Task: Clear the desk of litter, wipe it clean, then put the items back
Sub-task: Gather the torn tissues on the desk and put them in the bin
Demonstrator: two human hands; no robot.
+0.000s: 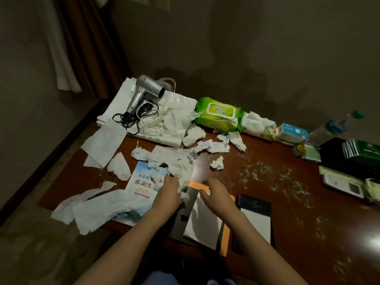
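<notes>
- Dark red-brown wooden worktop (257, 192): left edge and near edge in view, right side cut off by the frame; far edge sits against the wall.
- Flat white paper bags (144, 103) at the far left corner, stacked, partly overhanging the left edge.
- Torn white tissue litter (181, 161) spread over the left half; the long strips at the near left corner hang past the worktop edge.
- Silver hair dryer (147, 89) lies on the bags, its black cord coiled just beside it.
- Green wet-wipe pack (219, 116) at the far edge, lid closed, with a white tissue pack (257, 125) touching its right side.
- Blue-and-white travel brochure (141, 182) near left, mostly buried under tissue.
- White notepad with black header (256, 214) near centre; an orange folder edge (200, 186) shows beside it, mostly hidden under white sheets and the forearms.
- Dark booklets and cards at the right edge: blurred, contents unreadable.
- Pale blue-green crumbs (267, 173) scattered over the right-centre; that zone is the only open surface.
- Left hand (169, 190) fingers curled, bunching tissue on the brochure.
- Right hand (216, 192) fingers loosely spread, palm down over the folder; contact unclear.
</notes>
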